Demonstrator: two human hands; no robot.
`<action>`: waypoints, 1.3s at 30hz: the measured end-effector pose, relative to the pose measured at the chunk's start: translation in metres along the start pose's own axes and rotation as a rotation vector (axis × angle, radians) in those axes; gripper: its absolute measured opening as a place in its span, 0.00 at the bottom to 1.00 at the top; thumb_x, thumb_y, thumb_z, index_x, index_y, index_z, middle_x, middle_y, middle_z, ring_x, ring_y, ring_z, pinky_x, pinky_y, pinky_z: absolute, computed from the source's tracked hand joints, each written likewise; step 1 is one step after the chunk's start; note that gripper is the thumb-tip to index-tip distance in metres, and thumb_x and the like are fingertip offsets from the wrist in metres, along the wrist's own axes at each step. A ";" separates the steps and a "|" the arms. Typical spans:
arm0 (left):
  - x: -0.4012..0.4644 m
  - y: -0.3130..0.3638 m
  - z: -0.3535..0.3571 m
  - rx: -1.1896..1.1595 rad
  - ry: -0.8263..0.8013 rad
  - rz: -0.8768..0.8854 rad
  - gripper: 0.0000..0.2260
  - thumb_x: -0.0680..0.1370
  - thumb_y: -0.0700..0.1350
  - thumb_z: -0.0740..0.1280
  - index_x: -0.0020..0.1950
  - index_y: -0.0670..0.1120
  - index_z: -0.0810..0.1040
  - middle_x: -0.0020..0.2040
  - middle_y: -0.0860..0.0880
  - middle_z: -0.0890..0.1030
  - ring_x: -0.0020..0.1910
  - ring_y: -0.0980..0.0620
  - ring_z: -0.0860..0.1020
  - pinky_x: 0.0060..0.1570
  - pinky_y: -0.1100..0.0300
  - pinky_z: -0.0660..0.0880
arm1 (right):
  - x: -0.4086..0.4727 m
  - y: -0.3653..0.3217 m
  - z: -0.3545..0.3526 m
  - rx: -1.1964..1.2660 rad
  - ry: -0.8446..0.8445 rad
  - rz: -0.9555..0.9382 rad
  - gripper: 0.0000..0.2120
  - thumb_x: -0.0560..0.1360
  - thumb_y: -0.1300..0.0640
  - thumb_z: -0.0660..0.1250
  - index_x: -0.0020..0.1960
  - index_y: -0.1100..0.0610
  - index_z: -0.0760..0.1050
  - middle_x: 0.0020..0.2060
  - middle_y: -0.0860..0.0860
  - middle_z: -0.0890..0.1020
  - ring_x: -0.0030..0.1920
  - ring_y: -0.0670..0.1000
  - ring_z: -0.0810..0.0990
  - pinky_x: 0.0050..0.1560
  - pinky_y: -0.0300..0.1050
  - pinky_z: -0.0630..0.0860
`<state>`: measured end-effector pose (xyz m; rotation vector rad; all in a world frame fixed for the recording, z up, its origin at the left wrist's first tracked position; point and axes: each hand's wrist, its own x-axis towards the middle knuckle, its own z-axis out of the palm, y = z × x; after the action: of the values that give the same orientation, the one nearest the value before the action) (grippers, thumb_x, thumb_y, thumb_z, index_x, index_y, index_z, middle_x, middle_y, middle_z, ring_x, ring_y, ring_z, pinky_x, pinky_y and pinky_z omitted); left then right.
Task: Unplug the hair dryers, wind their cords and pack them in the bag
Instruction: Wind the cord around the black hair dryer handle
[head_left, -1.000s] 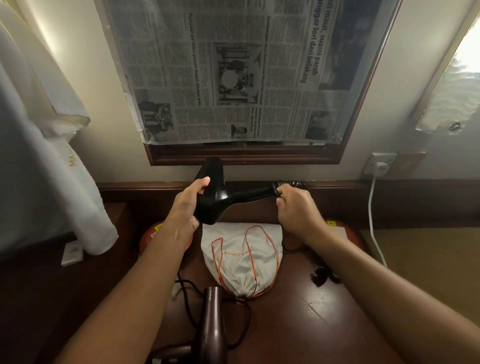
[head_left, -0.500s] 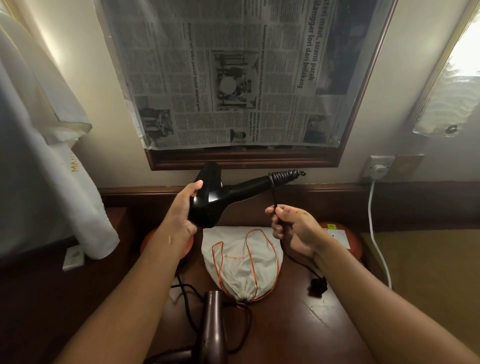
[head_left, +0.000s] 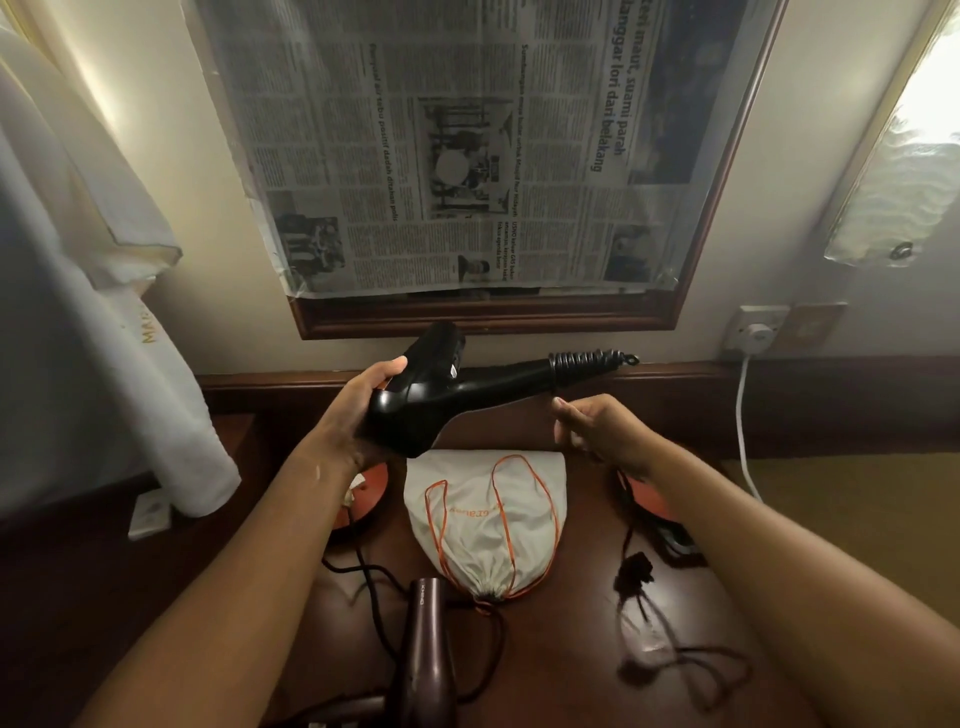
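Observation:
My left hand (head_left: 353, 415) grips the body of a black hair dryer (head_left: 415, 410), held above the desk with its handle pointing right. Several turns of its cord (head_left: 587, 361) are wound round the end of the handle. Just below that end, my right hand (head_left: 602, 431) pinches the cord. The rest of the cord hangs down to the black plug (head_left: 634, 569) over the desk, with blurred slack below it. A white drawstring bag (head_left: 483, 525) with orange strings lies flat in the middle of the desk. A brown hair dryer (head_left: 431, 649) lies at the near edge, its cord (head_left: 363, 566) loose.
The dark wooden desk (head_left: 545, 675) stands against a wall under a newspaper-covered mirror (head_left: 467, 156). A white plug sits in the wall socket (head_left: 756, 332) at right, its cable (head_left: 744, 426) hanging down. A white robe (head_left: 78, 364) hangs at left. Orange round objects (head_left: 371, 480) flank the bag.
My right hand left the handle end, dropped with the cord, then rose back under the handle. The loose cord by the plug now swings. My left hand kept holding the dryer.

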<state>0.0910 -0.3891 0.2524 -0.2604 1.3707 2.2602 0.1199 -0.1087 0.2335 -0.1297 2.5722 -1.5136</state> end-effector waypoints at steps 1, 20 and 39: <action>-0.001 0.002 0.000 0.016 -0.008 -0.010 0.25 0.73 0.53 0.68 0.65 0.42 0.73 0.52 0.39 0.79 0.51 0.41 0.77 0.52 0.48 0.74 | 0.002 0.000 -0.002 -0.030 -0.011 0.012 0.21 0.80 0.48 0.59 0.34 0.59 0.75 0.22 0.49 0.68 0.23 0.45 0.66 0.27 0.38 0.65; -0.009 0.014 0.002 0.231 -0.015 -0.054 0.22 0.70 0.54 0.69 0.57 0.41 0.75 0.41 0.42 0.81 0.38 0.46 0.80 0.39 0.55 0.75 | 0.029 -0.059 -0.074 -0.681 0.046 -0.155 0.19 0.68 0.42 0.73 0.37 0.59 0.82 0.30 0.54 0.80 0.31 0.46 0.74 0.32 0.38 0.69; 0.008 -0.003 0.017 0.167 0.304 0.106 0.19 0.70 0.52 0.72 0.58 0.45 0.76 0.54 0.41 0.81 0.52 0.41 0.79 0.47 0.49 0.77 | 0.000 -0.069 -0.035 -0.891 0.171 -0.301 0.14 0.78 0.51 0.62 0.43 0.59 0.80 0.34 0.51 0.76 0.37 0.54 0.75 0.38 0.45 0.72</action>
<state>0.0867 -0.3711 0.2552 -0.5011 1.7559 2.2406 0.1140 -0.1123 0.3108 -0.5151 3.2742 -0.3193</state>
